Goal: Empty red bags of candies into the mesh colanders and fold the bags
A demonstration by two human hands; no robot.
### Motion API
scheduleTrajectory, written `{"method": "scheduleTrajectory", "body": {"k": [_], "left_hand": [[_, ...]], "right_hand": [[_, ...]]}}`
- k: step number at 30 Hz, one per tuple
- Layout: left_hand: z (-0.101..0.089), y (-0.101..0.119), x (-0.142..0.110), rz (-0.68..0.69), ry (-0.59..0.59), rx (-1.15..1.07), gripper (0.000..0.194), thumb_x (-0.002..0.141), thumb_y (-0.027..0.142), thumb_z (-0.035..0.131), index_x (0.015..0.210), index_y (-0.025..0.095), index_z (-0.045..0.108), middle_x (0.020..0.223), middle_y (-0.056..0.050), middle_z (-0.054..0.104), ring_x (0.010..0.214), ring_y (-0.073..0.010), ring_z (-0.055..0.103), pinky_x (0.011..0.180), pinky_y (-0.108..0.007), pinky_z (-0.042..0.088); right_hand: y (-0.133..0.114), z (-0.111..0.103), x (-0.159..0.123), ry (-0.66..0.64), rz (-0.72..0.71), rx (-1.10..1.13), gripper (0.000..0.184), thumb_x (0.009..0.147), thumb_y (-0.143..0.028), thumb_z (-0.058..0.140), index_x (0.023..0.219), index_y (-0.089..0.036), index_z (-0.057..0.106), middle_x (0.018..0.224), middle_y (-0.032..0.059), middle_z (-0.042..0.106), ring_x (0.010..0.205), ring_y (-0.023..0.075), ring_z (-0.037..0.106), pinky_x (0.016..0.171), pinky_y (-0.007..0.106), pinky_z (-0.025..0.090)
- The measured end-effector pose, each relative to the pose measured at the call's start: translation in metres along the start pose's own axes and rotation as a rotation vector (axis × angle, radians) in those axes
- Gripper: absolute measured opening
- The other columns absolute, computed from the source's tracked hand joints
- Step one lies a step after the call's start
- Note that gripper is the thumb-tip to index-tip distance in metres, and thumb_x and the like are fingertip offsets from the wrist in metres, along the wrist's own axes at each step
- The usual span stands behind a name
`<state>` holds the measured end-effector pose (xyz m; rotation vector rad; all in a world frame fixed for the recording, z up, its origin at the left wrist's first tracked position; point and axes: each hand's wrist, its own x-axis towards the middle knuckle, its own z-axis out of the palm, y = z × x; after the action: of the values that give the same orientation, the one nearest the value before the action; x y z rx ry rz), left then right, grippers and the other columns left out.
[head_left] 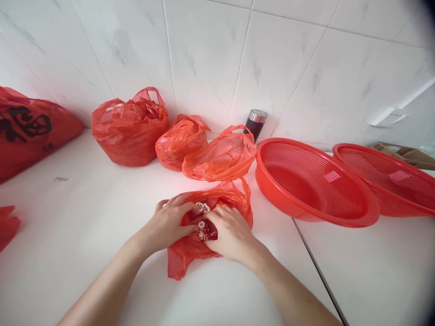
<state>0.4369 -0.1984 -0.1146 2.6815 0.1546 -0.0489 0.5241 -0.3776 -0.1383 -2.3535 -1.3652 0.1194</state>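
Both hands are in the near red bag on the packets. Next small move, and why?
Probably lift out the red printed packet. Both the left hand and right hand already pinch it at the mouth of the open red bag, and the red colander sits empty just to the right.

a white countertop (84, 235) carries everything. red plastic bags (131, 129) sit from nine to twelve o'clock. two red colander basins (314, 183) rest at two o'clock.

my fingertips (193, 216) hidden inside bag mouth | red packets (206, 231) half covered, print unreadable | left printed bag (30, 129) cut by edge | flask (255, 123) base hidden
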Motion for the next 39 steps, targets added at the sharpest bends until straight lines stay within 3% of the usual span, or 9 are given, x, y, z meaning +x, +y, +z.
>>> {"method": "scheduleTrajectory", "body": {"k": [5, 8, 11, 15, 22, 26, 31, 34, 39], "left_hand": [[-0.008, -0.003, -0.002, -0.055, -0.091, -0.001, 0.059, 0.069, 0.039, 0.069, 0.126, 0.041, 0.052, 0.149, 0.002, 0.038, 0.134, -0.0294, 0.038, 0.112, -0.056, 0.019], [-0.006, -0.002, 0.0, -0.059, 0.043, -0.043, 0.048, 0.074, 0.043, 0.065, 0.121, 0.036, 0.057, 0.146, 0.0, 0.044, 0.131, -0.0293, 0.041, 0.111, -0.053, 0.023], [-0.006, 0.002, 0.003, -0.1, 0.173, -0.211, 0.033, 0.081, 0.053, 0.056, 0.103, 0.031, 0.066, 0.125, -0.001, 0.062, 0.111, -0.0265, 0.058, 0.097, -0.042, 0.043], [-0.01, 0.006, 0.003, -0.193, 0.111, -0.483, 0.033, 0.085, 0.055, 0.049, 0.086, 0.027, 0.066, 0.084, 0.002, 0.071, 0.075, -0.0206, 0.066, 0.069, -0.031, 0.051], [-0.01, 0.007, 0.002, -0.169, 0.067, -0.629, 0.03, 0.086, 0.051, 0.051, 0.082, 0.024, 0.064, 0.082, 0.001, 0.071, 0.075, -0.0197, 0.065, 0.069, -0.03, 0.049], [-0.01, 0.006, 0.006, -0.184, 0.225, -0.425, 0.024, 0.087, 0.044, 0.049, 0.084, 0.026, 0.063, 0.085, 0.002, 0.072, 0.078, -0.0198, 0.065, 0.073, -0.03, 0.047], [-0.018, 0.006, 0.001, -0.154, 0.525, -0.122, 0.022, 0.09, 0.041, 0.045, 0.086, 0.025, 0.06, 0.087, -0.001, 0.068, 0.081, -0.0215, 0.062, 0.075, -0.033, 0.044], [-0.011, 0.013, -0.024, -0.178, 0.473, -0.021, 0.025, 0.089, 0.047, 0.044, 0.084, 0.026, 0.058, 0.08, 0.0, 0.065, 0.074, -0.022, 0.06, 0.076, -0.037, 0.042], [0.04, 0.031, -0.081, -0.415, 0.359, -0.038, 0.036, 0.082, 0.061, 0.047, 0.081, 0.025, 0.049, 0.08, -0.003, 0.062, 0.074, -0.0246, 0.06, 0.072, -0.04, 0.043]], "right_hand": [[0.006, -0.009, 0.004, 0.133, 0.138, 0.205, 0.042, 0.07, -0.021, 0.067, 0.109, -0.023, 0.054, 0.101, 0.0037, 0.061, 0.088, 0.0203, 0.059, 0.078, 0.035, 0.047], [0.011, -0.016, 0.006, 0.17, 0.162, 0.329, 0.04, 0.072, -0.018, 0.064, 0.109, -0.026, 0.051, 0.098, 0.0004, 0.062, 0.083, 0.0175, 0.061, 0.074, 0.032, 0.047], [0.013, -0.018, 0.006, 0.176, 0.18, 0.394, 0.043, 0.074, -0.018, 0.062, 0.114, -0.027, 0.048, 0.091, -0.0018, 0.063, 0.075, 0.0157, 0.06, 0.068, 0.03, 0.047], [0.011, -0.02, 0.006, 0.136, 0.172, 0.527, 0.046, 0.075, -0.025, 0.068, 0.116, -0.028, 0.049, 0.091, -0.0023, 0.064, 0.075, 0.0149, 0.061, 0.068, 0.028, 0.047], [0.011, -0.016, 0.008, 0.188, 0.095, 0.777, 0.023, 0.086, -0.027, 0.059, 0.109, -0.023, 0.054, 0.092, -0.0007, 0.067, 0.084, 0.0146, 0.064, 0.076, 0.027, 0.049], [0.015, -0.015, 0.008, 0.269, 0.077, 0.585, 0.032, 0.087, -0.031, 0.06, 0.118, -0.025, 0.055, 0.095, 0.0008, 0.066, 0.085, 0.0165, 0.062, 0.078, 0.03, 0.05], [0.025, -0.025, 0.01, 0.661, -0.014, 0.156, 0.03, 0.089, -0.03, 0.058, 0.118, -0.022, 0.06, 0.11, 0.008, 0.061, 0.106, 0.0224, 0.054, 0.097, 0.038, 0.042], [0.04, -0.028, 0.013, 0.774, 0.053, 0.038, 0.021, 0.09, -0.027, 0.055, 0.106, -0.021, 0.067, 0.114, 0.011, 0.058, 0.107, 0.0238, 0.053, 0.097, 0.04, 0.041], [0.057, -0.021, 0.017, 0.635, 0.119, 0.061, 0.019, 0.087, -0.027, 0.057, 0.099, -0.022, 0.071, 0.125, 0.0122, 0.056, 0.115, 0.0271, 0.051, 0.1, 0.046, 0.04]]}}
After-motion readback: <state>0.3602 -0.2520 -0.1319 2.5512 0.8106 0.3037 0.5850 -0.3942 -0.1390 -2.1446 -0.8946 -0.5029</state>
